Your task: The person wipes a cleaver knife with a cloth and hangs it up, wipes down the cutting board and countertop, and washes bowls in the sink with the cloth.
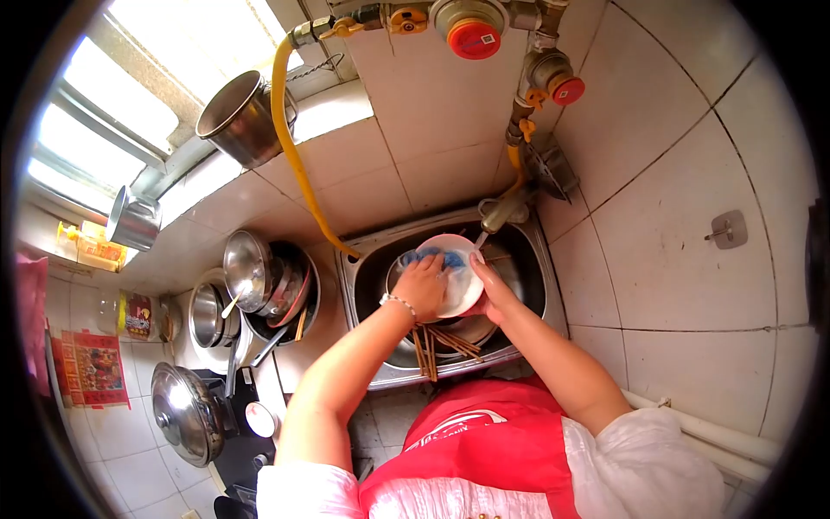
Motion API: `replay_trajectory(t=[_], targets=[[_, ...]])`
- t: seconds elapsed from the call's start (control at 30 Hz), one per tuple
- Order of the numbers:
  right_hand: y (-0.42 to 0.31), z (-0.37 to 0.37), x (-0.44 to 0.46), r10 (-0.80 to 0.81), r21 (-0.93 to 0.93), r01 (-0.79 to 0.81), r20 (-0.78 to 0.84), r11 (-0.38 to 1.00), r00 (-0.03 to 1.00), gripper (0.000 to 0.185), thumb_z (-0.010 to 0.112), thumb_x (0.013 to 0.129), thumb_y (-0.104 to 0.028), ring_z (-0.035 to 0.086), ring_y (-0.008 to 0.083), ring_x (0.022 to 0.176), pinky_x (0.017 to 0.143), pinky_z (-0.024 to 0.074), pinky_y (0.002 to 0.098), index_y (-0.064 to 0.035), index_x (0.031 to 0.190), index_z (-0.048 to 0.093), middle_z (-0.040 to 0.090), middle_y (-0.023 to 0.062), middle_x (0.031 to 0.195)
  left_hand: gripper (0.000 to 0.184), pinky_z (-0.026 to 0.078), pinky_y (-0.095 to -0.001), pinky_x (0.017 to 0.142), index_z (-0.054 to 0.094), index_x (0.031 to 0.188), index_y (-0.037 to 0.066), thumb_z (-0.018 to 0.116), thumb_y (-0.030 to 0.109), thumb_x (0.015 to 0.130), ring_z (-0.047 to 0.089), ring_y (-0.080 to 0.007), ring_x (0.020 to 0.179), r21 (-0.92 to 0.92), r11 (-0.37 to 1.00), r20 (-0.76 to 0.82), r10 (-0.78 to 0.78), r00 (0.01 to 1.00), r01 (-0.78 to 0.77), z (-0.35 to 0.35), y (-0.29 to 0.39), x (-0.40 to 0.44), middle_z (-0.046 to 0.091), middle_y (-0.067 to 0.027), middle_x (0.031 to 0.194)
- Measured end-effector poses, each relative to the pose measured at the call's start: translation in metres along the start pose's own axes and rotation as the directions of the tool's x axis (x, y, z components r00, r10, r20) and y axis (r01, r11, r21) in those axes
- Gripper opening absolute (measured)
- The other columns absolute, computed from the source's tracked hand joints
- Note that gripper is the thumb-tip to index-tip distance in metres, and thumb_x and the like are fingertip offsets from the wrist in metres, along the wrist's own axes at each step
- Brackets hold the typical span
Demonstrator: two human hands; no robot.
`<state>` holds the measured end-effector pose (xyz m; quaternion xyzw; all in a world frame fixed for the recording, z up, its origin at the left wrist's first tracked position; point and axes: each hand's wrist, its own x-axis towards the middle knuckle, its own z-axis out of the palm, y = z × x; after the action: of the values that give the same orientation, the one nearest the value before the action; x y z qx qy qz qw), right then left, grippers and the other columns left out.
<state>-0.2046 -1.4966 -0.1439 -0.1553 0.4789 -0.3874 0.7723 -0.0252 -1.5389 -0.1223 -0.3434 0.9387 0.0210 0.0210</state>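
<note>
Over the sink [553, 303], my right hand [493, 292] grips the edge of a white bowl [465, 290] with a pinkish rim, tilted with its inside facing me. My left hand [421, 285], with a bracelet at the wrist, presses a blue dishcloth [451, 259] against the inside of the bowl. The fingers of that hand are partly hidden by the cloth. The faucet [501, 214] points down just beyond the bowl. Several wooden chopsticks [454, 342] lie below the bowl at the near side of the sink, beside partly covered dishes.
Stacked metal bowls [246, 268] and pans stand left of the sink. A lidded pot [186, 413] and a small white cup [260, 419] are nearer me. A yellow hose [281, 121] hangs down to the sink's back corner. A metal pot [238, 117] sits on the window ledge.
</note>
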Motion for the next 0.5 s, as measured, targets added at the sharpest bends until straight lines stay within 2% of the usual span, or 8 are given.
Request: replay_trajectory(t=[0.03,0.07,0.17,0.33,0.37,0.43,0.47,0.5], targets=[[-0.001,0.002,0.000,-0.004,0.038,0.005,-0.015,0.999,1.000,0.071,0.053,0.082,-0.064,0.056,0.0271,0.106,0.071,0.0538,0.0506,-0.0235,0.136,0.034,0.051,0.0067,0.125,0.038,0.043,-0.0414,0.092,0.063,0.109,0.006,0.047,0.031,0.086,0.053,-0.0326,0.111,-0.108,0.990,-0.044,-0.094,0.995,0.089,0.005,0.007,0.002,0.055,-0.0221,0.119],[-0.001,0.004,0.001,-0.005,0.076,0.007,-0.031,0.997,0.999,0.072,0.053,0.081,-0.066,0.056,0.0280,0.106,0.069,0.0534,0.0517,-0.0242,0.136,0.033,0.051,0.0068,0.125,0.038,0.043,-0.0414,0.092,0.063,0.109,0.006,0.047,0.031,0.086,0.053,-0.0326,0.111,-0.107,0.990,-0.043,-0.093,0.995,0.088,0.010,0.011,0.004,0.055,-0.0221,0.119],[0.012,-0.001,0.014,-0.009,0.146,0.016,-0.048,0.989,0.999,0.068,0.054,0.083,-0.063,0.056,0.0277,0.107,0.068,0.0530,0.0510,-0.0246,0.136,0.034,0.051,0.0065,0.124,0.034,0.045,-0.0489,0.082,0.062,0.098,0.007,0.043,0.033,0.089,0.057,-0.0415,0.090,-0.381,0.867,0.161,-0.279,0.947,0.320,0.010,0.025,0.002,0.060,-0.0226,0.091],[0.039,-0.014,0.038,-0.075,0.279,0.115,-0.151,0.953,0.986,0.049,0.053,0.091,-0.044,0.058,0.0231,0.104,0.073,0.0514,0.0352,-0.0173,0.131,0.046,0.055,0.0054,0.118,0.033,0.045,-0.0460,0.084,0.061,0.097,0.003,0.046,0.030,0.087,0.056,-0.0416,0.092,-0.630,0.699,0.202,-0.273,0.940,0.339,0.024,0.044,-0.003,0.060,-0.0242,0.092],[0.042,-0.017,0.041,-0.075,0.280,0.116,-0.152,0.953,0.985,0.049,0.053,0.091,-0.044,0.058,0.0231,0.104,0.073,0.0514,0.0352,-0.0173,0.131,0.046,0.055,0.0054,0.118,0.031,0.045,-0.0454,0.084,0.061,0.100,0.002,0.049,0.027,0.086,0.056,-0.0412,0.092,-0.675,0.683,0.145,-0.247,0.958,0.279,0.024,0.044,-0.008,0.060,-0.0244,0.094],[0.039,-0.014,0.041,-0.069,0.023,0.078,-0.257,0.997,0.964,0.040,0.051,0.093,-0.032,0.059,0.0239,0.102,0.076,0.0493,0.0332,-0.0116,0.128,0.050,0.060,0.0090,0.113,0.034,0.045,-0.0425,0.084,0.060,0.108,0.000,0.057,0.021,0.082,0.056,-0.0406,0.093,-0.755,0.612,0.134,-0.206,0.969,0.234,0.015,0.037,-0.016,0.060,-0.0238,0.098],[0.038,-0.014,0.043,-0.071,0.023,0.079,-0.255,0.997,0.964,0.040,0.051,0.093,-0.032,0.059,0.0239,0.102,0.076,0.0493,0.0332,-0.0116,0.128,0.050,0.060,0.0090,0.113,0.034,0.045,-0.0425,0.084,0.060,0.108,0.000,0.057,0.021,0.082,0.056,-0.0406,0.093,-0.754,0.613,0.132,-0.206,0.970,0.233,0.006,0.033,-0.024,0.060,-0.0238,0.098],[0.041,-0.016,0.049,-0.186,-0.237,0.121,-0.277,0.964,0.943,0.041,0.050,0.093,-0.029,0.060,0.0256,0.101,0.079,0.0485,0.0345,-0.0095,0.128,0.050,0.062,0.0117,0.111,0.032,0.045,-0.0423,0.084,0.061,0.107,0.001,0.056,0.019,0.082,0.056,-0.0393,0.094,-0.777,0.572,0.108,-0.290,0.951,0.262,-0.008,0.032,-0.035,0.060,-0.0224,0.099]])
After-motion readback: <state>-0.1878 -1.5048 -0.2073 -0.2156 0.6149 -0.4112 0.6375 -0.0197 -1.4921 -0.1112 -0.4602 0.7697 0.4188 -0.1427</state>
